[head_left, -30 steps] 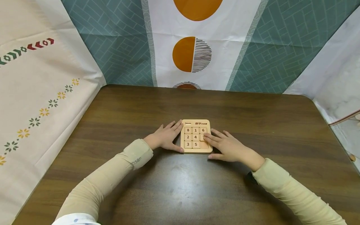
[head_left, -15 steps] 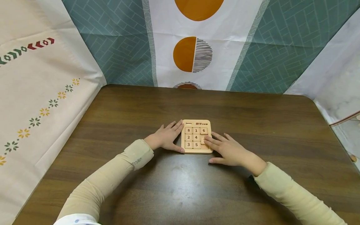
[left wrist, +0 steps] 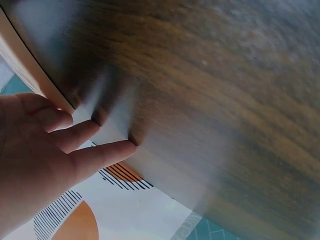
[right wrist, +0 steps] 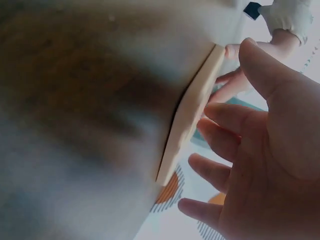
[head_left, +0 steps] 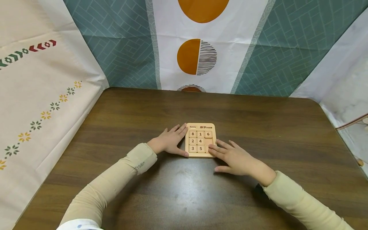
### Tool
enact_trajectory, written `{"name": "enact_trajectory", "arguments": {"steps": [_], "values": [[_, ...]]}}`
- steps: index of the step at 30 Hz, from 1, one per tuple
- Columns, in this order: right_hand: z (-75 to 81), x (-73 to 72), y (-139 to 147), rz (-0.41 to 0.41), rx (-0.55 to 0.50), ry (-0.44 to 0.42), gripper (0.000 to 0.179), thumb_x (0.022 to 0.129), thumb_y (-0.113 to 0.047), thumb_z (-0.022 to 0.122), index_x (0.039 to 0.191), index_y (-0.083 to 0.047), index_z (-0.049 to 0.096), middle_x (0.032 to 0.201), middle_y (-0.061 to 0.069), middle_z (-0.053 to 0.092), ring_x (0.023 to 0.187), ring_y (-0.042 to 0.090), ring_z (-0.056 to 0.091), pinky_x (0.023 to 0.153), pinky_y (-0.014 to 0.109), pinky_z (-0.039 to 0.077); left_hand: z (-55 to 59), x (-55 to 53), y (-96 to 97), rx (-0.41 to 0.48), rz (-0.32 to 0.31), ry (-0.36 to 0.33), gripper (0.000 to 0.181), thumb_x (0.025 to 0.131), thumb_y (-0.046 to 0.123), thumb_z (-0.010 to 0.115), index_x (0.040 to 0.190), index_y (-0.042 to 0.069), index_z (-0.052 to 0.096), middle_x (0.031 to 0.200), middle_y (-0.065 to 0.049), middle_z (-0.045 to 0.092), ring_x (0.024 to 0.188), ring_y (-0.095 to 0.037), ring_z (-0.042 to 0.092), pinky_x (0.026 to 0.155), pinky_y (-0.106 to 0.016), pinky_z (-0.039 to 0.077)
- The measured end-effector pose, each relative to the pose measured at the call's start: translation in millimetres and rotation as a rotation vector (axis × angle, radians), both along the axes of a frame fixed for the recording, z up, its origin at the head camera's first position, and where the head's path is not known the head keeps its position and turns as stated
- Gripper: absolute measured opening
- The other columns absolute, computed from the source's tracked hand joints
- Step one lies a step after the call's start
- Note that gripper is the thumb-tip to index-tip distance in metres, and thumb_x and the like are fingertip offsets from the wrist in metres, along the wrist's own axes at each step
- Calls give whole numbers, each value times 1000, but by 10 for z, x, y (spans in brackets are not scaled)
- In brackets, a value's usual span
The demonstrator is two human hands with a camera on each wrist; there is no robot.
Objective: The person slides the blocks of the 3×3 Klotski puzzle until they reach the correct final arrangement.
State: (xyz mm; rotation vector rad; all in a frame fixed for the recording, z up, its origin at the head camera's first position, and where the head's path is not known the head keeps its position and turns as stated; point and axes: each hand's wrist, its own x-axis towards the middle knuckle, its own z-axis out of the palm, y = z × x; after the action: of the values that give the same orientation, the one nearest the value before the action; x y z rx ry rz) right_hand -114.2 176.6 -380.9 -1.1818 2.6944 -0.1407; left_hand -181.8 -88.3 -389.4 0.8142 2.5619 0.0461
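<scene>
A wooden number slide puzzle (head_left: 198,127) lies flat on the table, its square tiles set in a pale frame. My left hand (head_left: 171,141) rests along its left edge, thumb at the near corner and fingertips at the far corner. Straight fingers of my right hand (head_left: 234,156) touch the lower right tile (head_left: 207,149), whose number they mostly cover. Above that tile is a bare slot (head_left: 208,141). Tiles 8, 1, 6, 2, 4, 3 and 5 are readable. In the right wrist view the puzzle (right wrist: 187,120) shows edge-on beneath the fingertips.
The dark wooden table (head_left: 184,191) reaches out around the puzzle on all sides. Behind it hangs a patterned cloth (head_left: 247,28) with orange circles. A pale cloth (head_left: 57,127) with flower motifs borders the left side.
The right fingers have moved toward the near edge, taking the covered tile from the middle right spot to the lower right one. The left hand stays in place.
</scene>
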Motion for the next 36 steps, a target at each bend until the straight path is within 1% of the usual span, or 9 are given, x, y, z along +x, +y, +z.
{"name": "enact_trajectory", "arguments": {"steps": [6,9,16,26,30,36], "values": [[35,-99,-25,-41,-32,45,70,85,-47,57,140,-7,38,144,8,34,133,33,23,98,60,22,9,0,-1,13,8,-7,110,72,71,54,147,12,1,152,-3,-8,138,-28,3,100,-61,17],[27,-149,-66,-37,-40,46,70,86,-47,57,140,-7,38,144,8,34,133,34,23,98,59,23,7,3,3,8,11,-8,110,72,71,54,147,12,1,152,-3,-8,138,-27,3,100,-61,17],[-11,-230,-199,-25,-41,24,70,86,-50,55,141,-9,36,145,6,32,134,31,21,99,60,21,7,-1,12,-7,18,0,109,72,71,54,147,12,2,152,-3,-7,138,-26,4,101,-59,18],[-16,-245,-254,-30,-9,-8,70,87,-51,53,141,-9,36,146,5,31,135,31,18,99,61,19,11,1,6,7,18,-9,109,72,71,55,147,11,3,152,-3,-7,138,-27,3,101,-59,18],[-22,-240,-226,-34,1,-6,70,87,-51,53,141,-9,36,145,5,32,135,31,19,99,61,20,14,1,4,9,14,-6,109,72,71,55,147,11,3,152,-3,-7,138,-27,4,100,-60,18],[-48,-242,-135,-31,-13,1,70,86,-50,54,140,-9,38,145,6,33,134,31,21,99,60,21,9,-4,2,3,10,-3,109,72,71,55,147,11,3,152,-3,-7,138,-27,3,100,-60,18]]}}
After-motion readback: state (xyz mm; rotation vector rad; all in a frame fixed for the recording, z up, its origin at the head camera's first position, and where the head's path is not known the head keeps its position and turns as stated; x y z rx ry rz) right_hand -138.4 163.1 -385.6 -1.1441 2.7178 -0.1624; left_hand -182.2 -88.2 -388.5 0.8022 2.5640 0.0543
